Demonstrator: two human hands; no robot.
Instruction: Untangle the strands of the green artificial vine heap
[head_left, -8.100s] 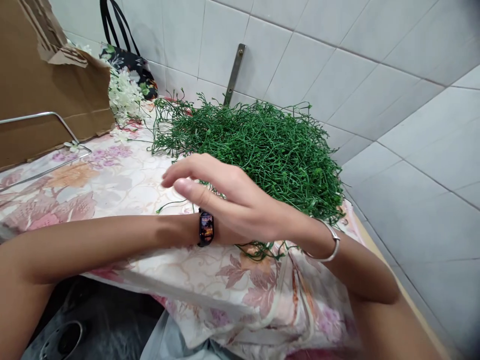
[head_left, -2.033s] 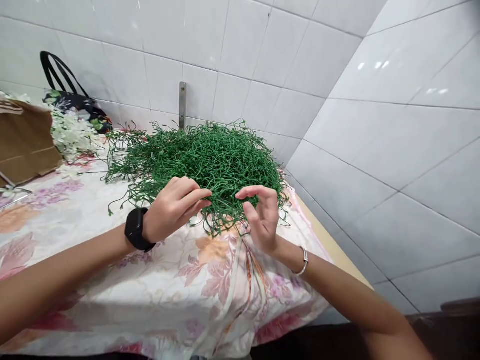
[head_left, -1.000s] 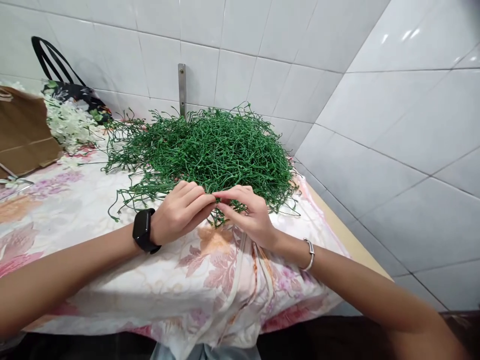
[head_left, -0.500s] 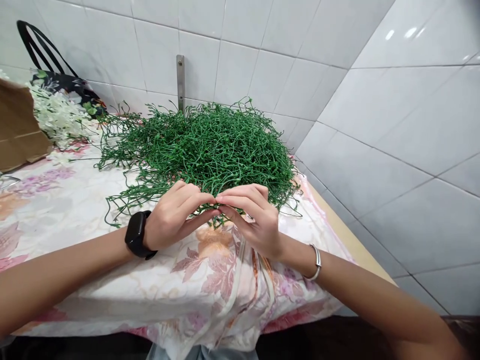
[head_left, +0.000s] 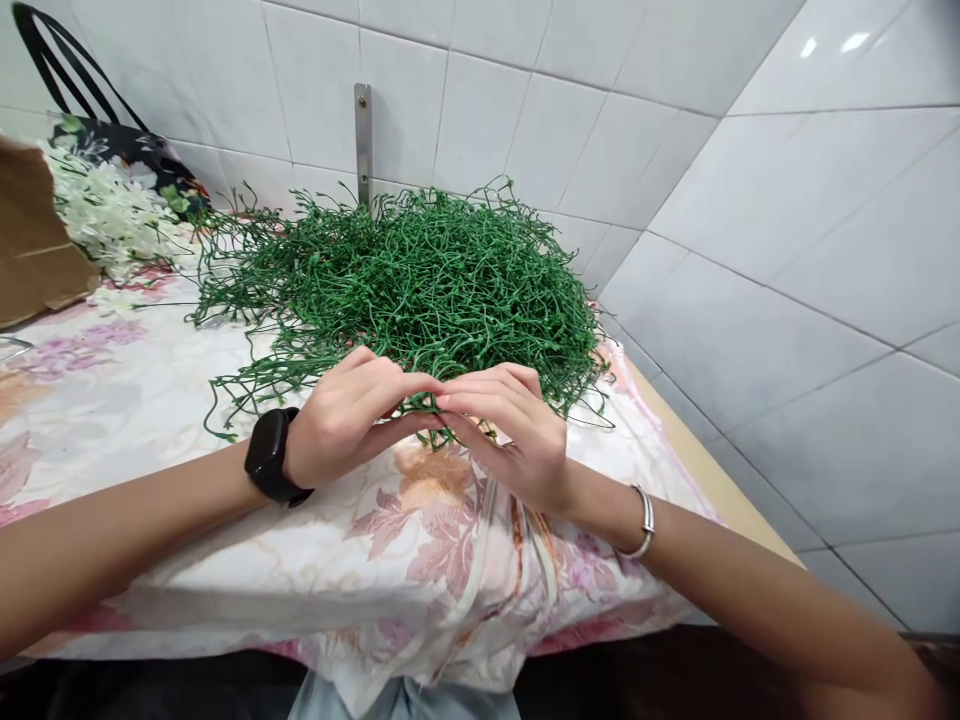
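Note:
A tangled heap of green artificial flower stems [head_left: 450, 280] lies on the floral cloth [head_left: 247, 570]. At its front edge my left hand [head_left: 352, 415], with a black band on the wrist, pinches thumb and fingers together. My right hand [head_left: 510, 430], a silver bangle at its wrist, is pinched too, its fingertips meeting those of the left. Green stem ends show around and just below the fingertips. Whatever sits right between the fingers is too small and covered to make out.
White artificial flowers [head_left: 112, 215] lie at the left beside a brown cardboard piece [head_left: 37, 240]. Behind them stands a dark floral bag [head_left: 127, 145] with black handles. A metal bracket [head_left: 363, 140] is fixed to the tiled wall [head_left: 480, 120]. Several pale strips [head_left: 476, 560] run over the cloth's front.
Both hands stay joined at the fingertips, pressed slightly closer together. The view has shifted a little, so the heap and wall sit higher in the picture.

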